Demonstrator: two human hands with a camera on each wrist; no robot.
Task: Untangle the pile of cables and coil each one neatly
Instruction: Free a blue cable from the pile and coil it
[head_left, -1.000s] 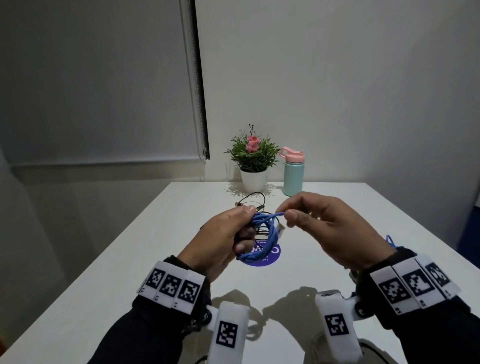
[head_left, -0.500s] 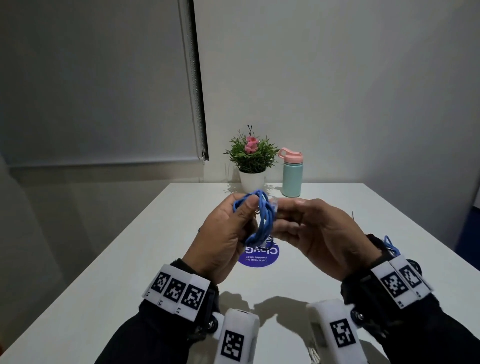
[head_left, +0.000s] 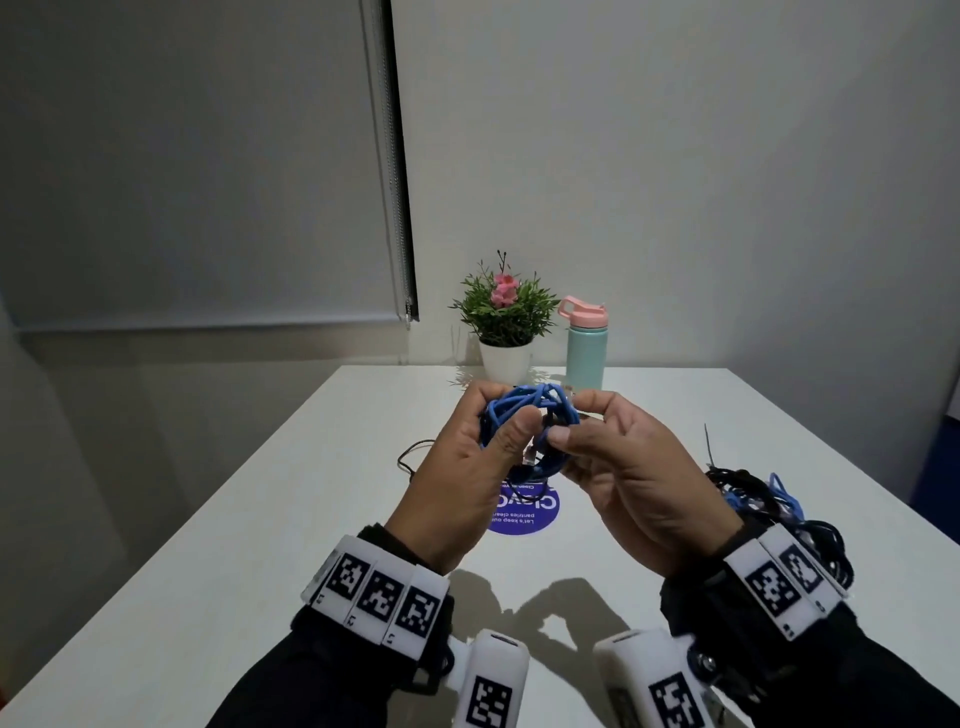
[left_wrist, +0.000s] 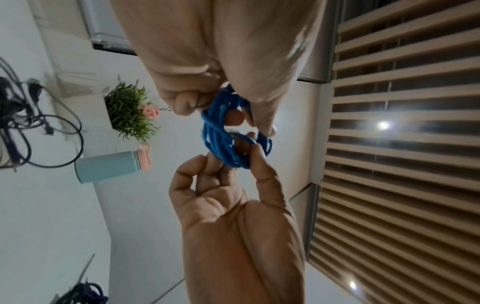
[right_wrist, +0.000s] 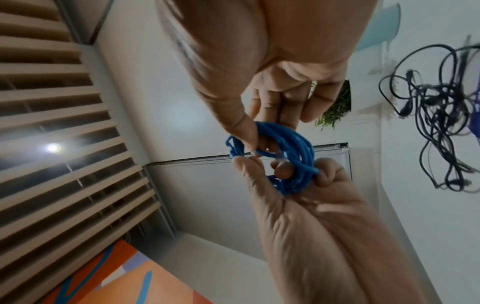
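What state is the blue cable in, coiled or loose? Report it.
Coiled. The blue cable sits in stacked loops, held above the table between the left hand and right hand.

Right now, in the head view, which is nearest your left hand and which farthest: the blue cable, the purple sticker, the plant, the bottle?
1. Blue cable: in the left hand's grip, right hand pinching it too.
2. Purple sticker: on the table just below the hands.
3. Plant and bottle: side by side at the table's far edge, the bottle further right; too close to rank.
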